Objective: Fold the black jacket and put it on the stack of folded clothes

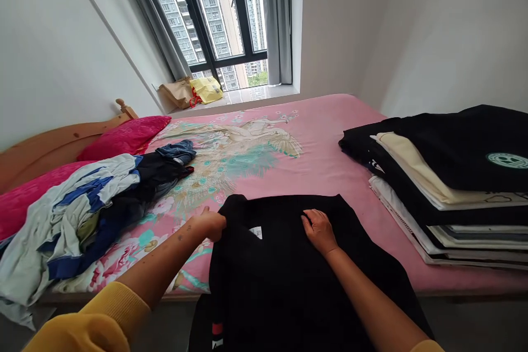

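Note:
A black shirt (268, 286) lies spread over the near edge of the bed and hangs down towards me. Inside its neck area shows a small white label (256, 232), and a red and white patch (217, 335) is low on its left part. At the shirt's upper left, my left hand (212, 224) is closed on the folded edge of the cloth. My right hand (319, 231) rests on the upper right part, fingers curled against the fabric; its fingertips are partly hard to make out.
On the right of the bed stands a tall stack of folded clothes (445, 176). Loose, crumpled clothes (94, 203) lie at the left beside dark pink pillows (124, 135). The pink floral bedsheet (322, 121) stretches towards the window sill, where a yellow bag (207, 89) and a brown paper bag (176, 93) sit.

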`<state>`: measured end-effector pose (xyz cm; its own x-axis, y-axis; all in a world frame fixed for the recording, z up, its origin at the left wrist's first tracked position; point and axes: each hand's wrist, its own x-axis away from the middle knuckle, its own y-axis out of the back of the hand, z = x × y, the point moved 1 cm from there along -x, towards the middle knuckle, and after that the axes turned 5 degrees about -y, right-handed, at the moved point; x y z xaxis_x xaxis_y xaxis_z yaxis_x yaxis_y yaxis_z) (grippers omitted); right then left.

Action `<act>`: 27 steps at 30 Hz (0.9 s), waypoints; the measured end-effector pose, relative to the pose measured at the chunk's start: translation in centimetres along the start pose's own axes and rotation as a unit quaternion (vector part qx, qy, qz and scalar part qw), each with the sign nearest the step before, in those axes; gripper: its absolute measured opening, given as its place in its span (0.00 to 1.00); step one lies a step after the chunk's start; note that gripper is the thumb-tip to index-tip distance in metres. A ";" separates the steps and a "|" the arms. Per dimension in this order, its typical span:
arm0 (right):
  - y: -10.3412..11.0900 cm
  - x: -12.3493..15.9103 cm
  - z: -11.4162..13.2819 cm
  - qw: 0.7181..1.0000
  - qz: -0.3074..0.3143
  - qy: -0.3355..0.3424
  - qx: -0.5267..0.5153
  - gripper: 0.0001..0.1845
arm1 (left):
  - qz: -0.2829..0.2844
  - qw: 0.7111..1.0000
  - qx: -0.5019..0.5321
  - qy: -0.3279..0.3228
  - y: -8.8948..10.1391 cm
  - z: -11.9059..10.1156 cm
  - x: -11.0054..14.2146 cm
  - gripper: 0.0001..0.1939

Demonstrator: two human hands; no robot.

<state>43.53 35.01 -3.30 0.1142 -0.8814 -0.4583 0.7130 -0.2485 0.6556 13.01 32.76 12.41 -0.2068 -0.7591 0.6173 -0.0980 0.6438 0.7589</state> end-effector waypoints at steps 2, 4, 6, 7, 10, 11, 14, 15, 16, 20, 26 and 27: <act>0.0 0.0 0.0 1.000 -0.002 0.000 0.002 0.12 | 0.019 1.000 0.007 0.008 -0.3 0.3 0.4 0.07; 0.0 0.0 0.0 1.000 -0.003 0.003 0.006 0.12 | 0.034 0.999 0.025 -0.001 -0.5 -0.1 0.1 0.03; 0.0 0.0 0.0 1.000 -0.004 0.006 0.010 0.12 | 0.020 0.999 0.040 -0.009 -0.8 -1.0 -0.6 0.09; 0.0 0.0 0.0 1.000 -0.005 0.007 0.012 0.12 | 0.001 0.999 0.039 -0.009 -0.9 -1.4 -1.0 0.13; 0.0 0.0 0.1 1.000 -0.007 0.005 0.010 0.12 | -0.063 0.998 0.017 -0.004 -1.6 -2.8 -1.9 0.16; 0.0 0.1 0.1 1.000 -0.007 0.004 0.007 0.12 | -0.075 0.997 0.014 -0.009 -1.7 -3.2 -2.0 0.16; 0.0 0.4 0.0 1.000 -0.011 0.000 -0.015 0.13 | -0.091 0.994 0.033 -0.051 -1.3 -3.9 -1.3 0.20; 0.1 0.4 0.0 1.000 -0.011 -0.005 -0.029 0.13 | -0.105 0.992 0.032 -0.066 -0.8 -4.1 -0.7 0.21; 0.3 0.5 0.0 0.999 -0.009 -0.013 -0.048 0.13 | -0.125 0.989 0.021 -0.077 -0.2 -4.1 0.0 0.21; 2.3 -1.3 1.0 0.986 0.071 -0.067 -0.132 0.14 | -0.227 0.970 -0.018 -0.081 2.8 -4.4 3.6 0.17; 9.6 -10.0 8.7 0.942 0.130 -0.079 -0.300 0.07 | -0.277 0.839 0.401 -0.241 7.6 -6.2 5.3 0.14; 10.4 -11.6 10.0 0.922 0.120 -0.099 -0.354 0.06 | -0.289 0.802 0.460 -0.249 8.4 -6.5 4.4 0.13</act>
<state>42.69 38.63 14.88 0.2497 -0.9503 -0.1861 0.9643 0.2266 0.1367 17.66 34.20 22.79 -0.2084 -0.9713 -0.1149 -0.9466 0.1708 0.2734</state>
